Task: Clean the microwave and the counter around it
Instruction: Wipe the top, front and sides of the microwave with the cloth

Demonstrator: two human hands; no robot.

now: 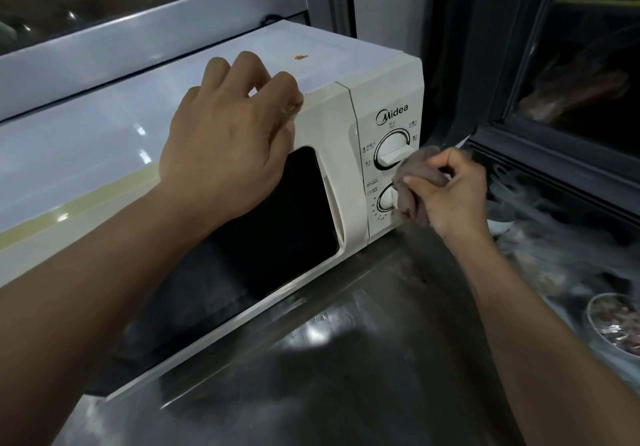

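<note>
Head view gives me a cream-white microwave (332, 123) with smooth, glossy plastic panels, sitting on a brushed steel counter (346, 359) that throws back dull, streaky reflections. Its door window (287, 217) is a dark rounded rectangle, and the control panel carries two round white knobs, the upper knob (393, 149) ringed in dark trim and the lower knob (387, 199) partly covered. A small orange-brown spot (300, 57) marks the flat top.

My left hand (235, 134) lies on the top front edge of the microwave, above the door, knuckles up, fingers curled over the edge and pressing down; it holds nothing I can see apart from the casing itself. My right hand (450, 192) pinches a bunched grey-brown cloth (415, 182), soft and wrinkled, pressed against the lower knob and just under the upper one, wrist angled in from the right.

At the right edge stands a clear round container (613, 324) of reddish-brown bits.
</note>
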